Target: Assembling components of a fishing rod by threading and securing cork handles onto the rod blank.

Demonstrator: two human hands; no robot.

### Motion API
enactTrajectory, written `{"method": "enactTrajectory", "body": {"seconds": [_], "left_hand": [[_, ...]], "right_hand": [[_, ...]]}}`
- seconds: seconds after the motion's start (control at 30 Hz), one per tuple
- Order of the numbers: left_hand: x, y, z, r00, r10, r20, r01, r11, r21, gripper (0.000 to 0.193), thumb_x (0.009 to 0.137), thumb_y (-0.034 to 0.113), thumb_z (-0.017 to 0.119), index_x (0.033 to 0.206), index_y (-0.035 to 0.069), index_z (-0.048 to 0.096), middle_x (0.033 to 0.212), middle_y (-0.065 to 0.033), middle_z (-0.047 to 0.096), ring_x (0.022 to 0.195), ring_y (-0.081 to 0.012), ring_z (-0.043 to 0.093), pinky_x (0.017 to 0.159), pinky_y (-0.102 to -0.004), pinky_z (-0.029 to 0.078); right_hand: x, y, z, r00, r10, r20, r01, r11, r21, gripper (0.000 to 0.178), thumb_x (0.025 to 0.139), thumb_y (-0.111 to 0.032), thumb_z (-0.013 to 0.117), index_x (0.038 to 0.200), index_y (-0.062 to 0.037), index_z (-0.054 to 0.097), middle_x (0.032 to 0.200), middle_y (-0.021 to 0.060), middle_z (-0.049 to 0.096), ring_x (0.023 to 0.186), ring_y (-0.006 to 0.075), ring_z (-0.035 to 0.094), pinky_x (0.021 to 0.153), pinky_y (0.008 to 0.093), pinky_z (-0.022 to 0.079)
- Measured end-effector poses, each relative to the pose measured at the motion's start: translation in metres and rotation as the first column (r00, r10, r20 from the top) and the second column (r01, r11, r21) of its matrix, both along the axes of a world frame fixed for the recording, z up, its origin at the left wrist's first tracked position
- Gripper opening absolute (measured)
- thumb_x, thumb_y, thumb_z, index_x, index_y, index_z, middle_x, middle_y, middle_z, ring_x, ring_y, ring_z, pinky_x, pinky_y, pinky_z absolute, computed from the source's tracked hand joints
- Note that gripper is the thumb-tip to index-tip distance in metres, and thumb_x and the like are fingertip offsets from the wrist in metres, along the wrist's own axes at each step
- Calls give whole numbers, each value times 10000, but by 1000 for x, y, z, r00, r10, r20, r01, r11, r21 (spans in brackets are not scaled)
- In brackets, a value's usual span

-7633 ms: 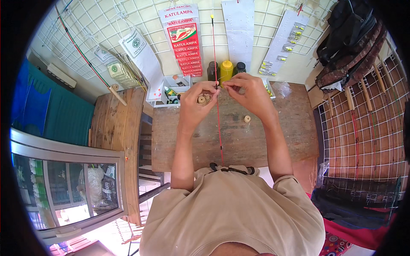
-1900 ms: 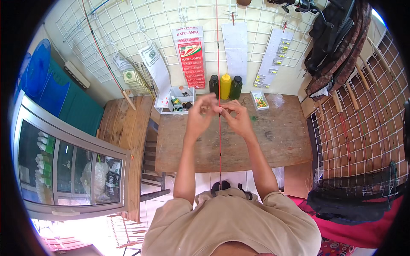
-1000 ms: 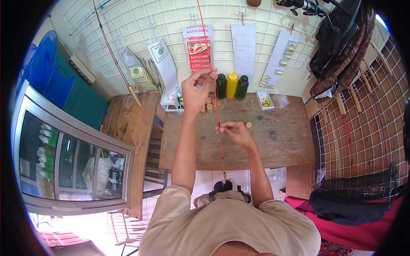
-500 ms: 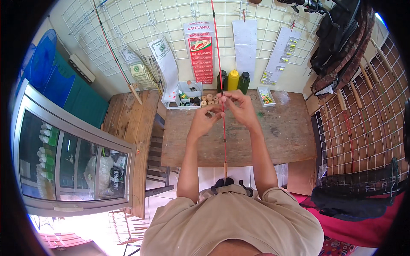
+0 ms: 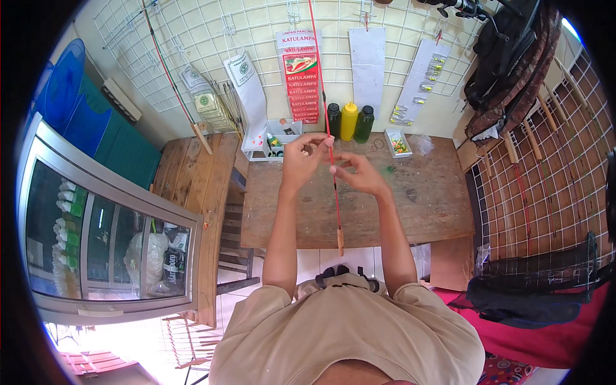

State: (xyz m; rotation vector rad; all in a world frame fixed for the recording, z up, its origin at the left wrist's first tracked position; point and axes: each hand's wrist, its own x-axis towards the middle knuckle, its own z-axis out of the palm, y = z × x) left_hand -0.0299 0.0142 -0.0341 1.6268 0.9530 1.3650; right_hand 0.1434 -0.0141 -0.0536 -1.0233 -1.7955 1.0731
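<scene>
A thin red fishing rod (image 5: 336, 206) runs upright through the middle of the view, with its short wooden-looking handle (image 5: 341, 242) toward my body. My left hand (image 5: 301, 159) pinches the rod between thumb and fingertips, farther up the shaft. Just below it, my right hand (image 5: 361, 174) has its thumb and forefinger closed loosely about the rod. Both hands are held over the wooden table (image 5: 282, 221). The rod's far end passes out of the top of the view.
On the table's far side stand a white compartment box (image 5: 260, 155), dark bottles (image 5: 364, 125), a yellow squeeze bottle (image 5: 348, 122) and a small tray of colourful bits (image 5: 399, 145). A wire grid (image 5: 256, 25) with hanging packets lies behind. A glass cabinet (image 5: 109, 244) is at left.
My hands have swapped order on the rod: the left moved up past the right, which came down. The rod has shifted slightly away from my body.
</scene>
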Motion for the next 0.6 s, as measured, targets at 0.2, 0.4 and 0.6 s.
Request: {"method": "enactTrajectory", "body": {"seconds": [0.2,0.4,0.6], "left_hand": [[3,2,19,997,58,53,-62,996,65,224,838,199,701,924,-7,688,814,-28,671,675,-48,559,599,-206,427],[-2,5,31,988,129,87,-144,972,185,218,827,190,714,916,-7,689,836,-35,676,689,-48,552,611,-212,426],[3,5,37,966,238,96,-252,953,170,214,833,180,709,931,-10,688,841,-32,682,713,-49,562,636,-204,440]], "right_hand": [[9,-5,-22,998,60,-20,-63,985,-163,291,844,-303,670,1018,-70,689,920,60,683,830,135,594,779,293,469],[4,-2,-12,996,-79,-32,80,996,29,267,845,-283,674,946,-36,685,817,41,662,793,142,588,733,303,463],[9,8,-7,983,-184,-14,185,980,69,213,850,-181,665,991,-22,676,886,50,673,830,132,586,785,287,462]]}}
